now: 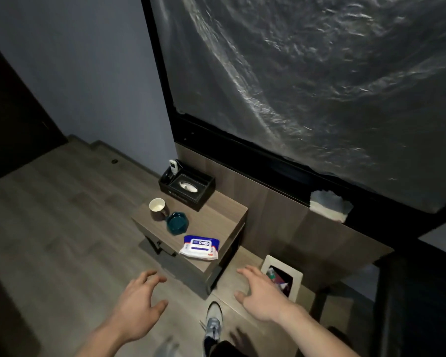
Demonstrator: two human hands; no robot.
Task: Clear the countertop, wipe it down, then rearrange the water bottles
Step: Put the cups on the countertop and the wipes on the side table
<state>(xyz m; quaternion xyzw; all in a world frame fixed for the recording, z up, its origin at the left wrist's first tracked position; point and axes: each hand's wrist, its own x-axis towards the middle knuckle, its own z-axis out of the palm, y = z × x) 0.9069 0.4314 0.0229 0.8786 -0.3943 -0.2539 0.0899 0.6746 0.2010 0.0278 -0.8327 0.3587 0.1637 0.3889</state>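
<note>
Two hands, left (137, 305) and right (263, 295), hover spread wide and holding nothing above the wood floor (62, 228). The small wooden worktop (216, 220) against the wall carries a tissue box (187, 188) at its back edge, a cup (157, 208) and teal dish (177, 223) near the left edge, a wipes pack (200, 248) at the front corner. A bin (282, 278) stands beside it.

Side table (216, 222): near edge taken by wipes pack (200, 248); mug (158, 208) and blue dish (177, 222) touching at left edge; black organizer box (188, 186) blocks rear. Bare strip mid-right btwn pack and box. Bin (298, 275) just beside table, right.
</note>
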